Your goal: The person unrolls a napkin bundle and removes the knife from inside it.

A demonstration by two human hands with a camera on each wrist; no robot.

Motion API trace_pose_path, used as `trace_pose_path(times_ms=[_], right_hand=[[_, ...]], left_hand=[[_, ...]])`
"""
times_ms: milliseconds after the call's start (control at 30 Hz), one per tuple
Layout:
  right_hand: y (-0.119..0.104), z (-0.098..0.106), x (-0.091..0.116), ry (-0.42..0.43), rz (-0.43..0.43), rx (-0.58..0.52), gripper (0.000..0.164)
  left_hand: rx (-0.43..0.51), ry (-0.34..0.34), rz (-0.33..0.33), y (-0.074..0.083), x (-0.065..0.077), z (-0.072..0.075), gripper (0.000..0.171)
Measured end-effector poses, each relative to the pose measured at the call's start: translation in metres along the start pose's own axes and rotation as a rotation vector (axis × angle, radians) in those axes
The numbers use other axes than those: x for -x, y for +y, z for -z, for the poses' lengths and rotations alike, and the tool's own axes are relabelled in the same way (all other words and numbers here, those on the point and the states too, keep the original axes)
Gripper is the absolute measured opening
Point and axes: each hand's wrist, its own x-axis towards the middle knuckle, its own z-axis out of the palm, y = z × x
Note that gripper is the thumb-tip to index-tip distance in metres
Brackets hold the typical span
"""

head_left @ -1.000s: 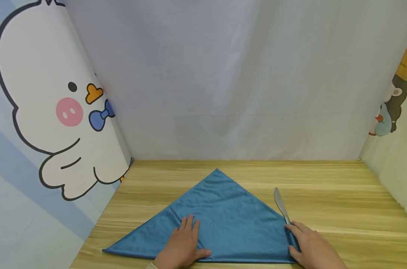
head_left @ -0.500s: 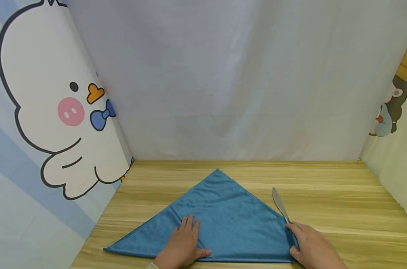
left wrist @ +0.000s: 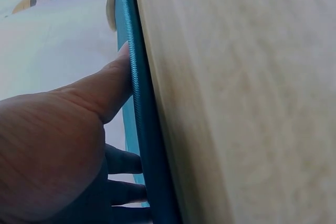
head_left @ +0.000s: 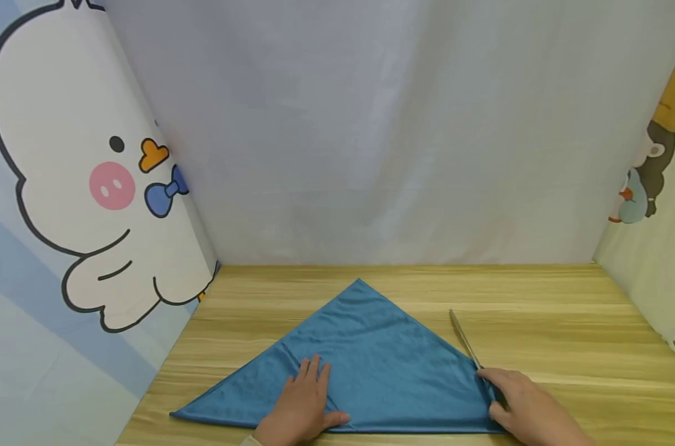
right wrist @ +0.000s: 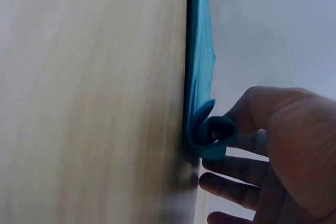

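Observation:
A blue cloth [head_left: 393, 371], folded into a triangle, lies on the table with one point toward the back. My left hand [head_left: 300, 406] rests on its left part, fingers straight; the left wrist view shows the thumb against the cloth's near edge [left wrist: 140, 93]. At the right corner my right hand [head_left: 532, 409] pinches the cloth with thumb and fingers. A table knife [head_left: 463, 336] sticks out there, blade toward the back and seen almost edge-on; its handle is hidden in the cloth and under the hand. In the right wrist view the cloth corner [right wrist: 212, 148] is curled into a small roll.
The wooden table [head_left: 582, 334] reaches back to a pale curtain [head_left: 404, 136]. A cartoon-printed cloth [head_left: 52, 155] hangs at the left, and another printed sheet [head_left: 649, 266] borders the right side.
The knife has turned from showing its flat side to nearly edge-on, its tip shifting slightly left. My right hand has moved a little right. The left hand stays in place.

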Motion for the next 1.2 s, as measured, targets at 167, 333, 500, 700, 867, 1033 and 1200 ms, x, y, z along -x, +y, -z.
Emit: trace_pose_path(times_ms=[167, 333, 500, 700, 867, 1033, 1200], right_hand=[[0.010, 0.002, 0.003, 0.004, 0.061, 0.001, 0.041], [0.018, 0.005, 0.005, -0.015, 0.052, -0.018, 0.042], [0.021, 0.005, 0.005, -0.005, 0.063, -0.037, 0.043], [0.021, 0.008, 0.010, 0.045, 0.105, -0.008, 0.039], [0.020, 0.012, 0.019, 0.125, 0.181, 0.059, 0.034], [0.019, 0.015, 0.024, 0.133, 0.202, 0.088, 0.033], [0.019, 0.010, 0.024, 0.127, 0.222, 0.103, 0.033]], left_hand=[[-0.002, -0.003, -0.004, -0.001, 0.000, -0.001, 0.095], [0.006, -0.006, -0.001, -0.002, 0.000, -0.002, 0.096], [0.006, -0.010, 0.007, -0.003, -0.001, -0.003, 0.098], [-0.010, -0.015, 0.006, -0.003, -0.003, -0.003, 0.098], [-0.017, -0.008, -0.008, -0.003, -0.004, -0.004, 0.098], [-0.016, -0.005, -0.008, -0.002, -0.004, -0.004, 0.098], [-0.026, -0.004, -0.008, -0.002, -0.003, -0.003, 0.098]])
